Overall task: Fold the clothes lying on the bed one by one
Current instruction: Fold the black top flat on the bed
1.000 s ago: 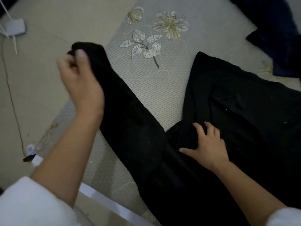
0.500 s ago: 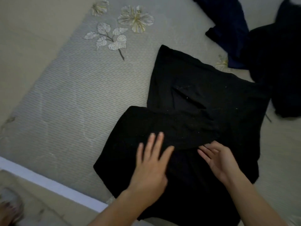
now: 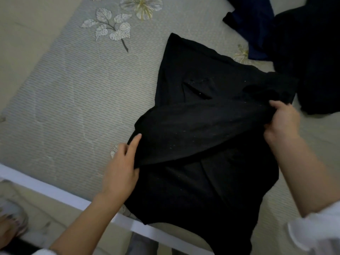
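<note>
Black garment lies central on the bed, a flap lifted across it. Left grip holds the flap's 9 o'clock edge; right grip pinches its 3 o'clock end. Seemingly mid-fold: next, lay the flap flat and smooth it. Navy garment waits at 1 o'clock.

The left hand, a second ago holding one end of the black garment up off to the garment's left and then lying flat on it, is now gripping the left edge of the folded-over layer, thumb on top. The right hand is no longer pressing flat on the garment's middle. It is gripping the layer's right end, and the layer is lifting off the cloth beneath.
</note>
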The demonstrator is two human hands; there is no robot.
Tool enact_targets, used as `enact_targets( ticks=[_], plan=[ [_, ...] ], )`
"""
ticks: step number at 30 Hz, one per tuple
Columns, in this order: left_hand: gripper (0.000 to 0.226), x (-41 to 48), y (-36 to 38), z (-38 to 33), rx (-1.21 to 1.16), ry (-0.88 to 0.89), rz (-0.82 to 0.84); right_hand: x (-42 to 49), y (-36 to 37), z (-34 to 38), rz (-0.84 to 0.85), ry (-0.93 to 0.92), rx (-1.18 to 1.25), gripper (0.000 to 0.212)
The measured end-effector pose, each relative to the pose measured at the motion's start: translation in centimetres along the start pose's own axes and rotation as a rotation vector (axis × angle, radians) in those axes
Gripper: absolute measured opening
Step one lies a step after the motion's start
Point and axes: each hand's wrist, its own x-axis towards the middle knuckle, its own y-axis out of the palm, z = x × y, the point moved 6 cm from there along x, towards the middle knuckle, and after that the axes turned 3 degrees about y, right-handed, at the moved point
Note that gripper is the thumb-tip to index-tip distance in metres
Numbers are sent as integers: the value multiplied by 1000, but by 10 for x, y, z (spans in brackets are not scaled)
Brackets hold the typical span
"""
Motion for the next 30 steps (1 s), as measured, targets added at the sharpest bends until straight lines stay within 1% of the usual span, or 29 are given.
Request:
enact_targets(
  ticks=[1,2,5,7,9,11,12,13,14,15,17,18,20,21,23,24,25,27,28,30],
  plan=[
    [91,-1,6,-5,22,36,41,10,-12,-2,-32,41,-51,19],
    [91,-3,13,-11,66,76,67,17,-22,-10,-40,104,-129,28],
    [89,-13,29,-28,161,257,92,19,-39,-50,33,331,-357,52],
    [83,-21,38,-32,181,327,134,16,-40,-67,54,368,-392,64],
    [77,-26,43,-32,245,337,203,18,-42,-67,-24,290,-373,68],
    [75,-28,45,-32,304,291,303,20,-47,-60,-108,182,-416,62],
    [70,-25,43,-30,292,248,319,17,-50,-58,-121,150,-481,59],
    [64,-24,42,-28,263,216,308,12,-52,-56,-123,112,-589,58],
    [60,-21,36,-32,205,216,262,7,-54,-53,-114,54,-715,58],
    [56,-19,28,-38,144,232,164,-1,-55,-49,-97,-24,-824,58],
    [51,-12,18,-45,103,254,-33,-23,-56,-47,-31,-214,-990,57],
    [52,-7,19,-46,126,240,-50,-39,-55,-50,31,-333,-1068,56],
    [60,1,30,-40,210,206,20,-73,-58,-74,210,-531,-1237,62],
    [64,5,40,-33,250,178,87,-88,-62,-93,311,-563,-1347,69],
    [72,9,55,-15,329,102,216,-112,-78,-137,519,-527,-1599,79],
    [74,10,60,-9,352,64,268,-124,-89,-157,601,-512,-1707,80],
    [73,10,62,-4,365,38,302,-135,-101,-173,655,-548,-1776,80],
    [73,6,62,1,384,44,330,-155,-121,-187,726,-618,-1807,80],
    [73,1,59,2,394,78,324,-160,-131,-188,743,-613,-1796,78],
    [75,-12,54,3,432,219,293,-165,-152,-178,755,-590,-1758,76]
  ],
)
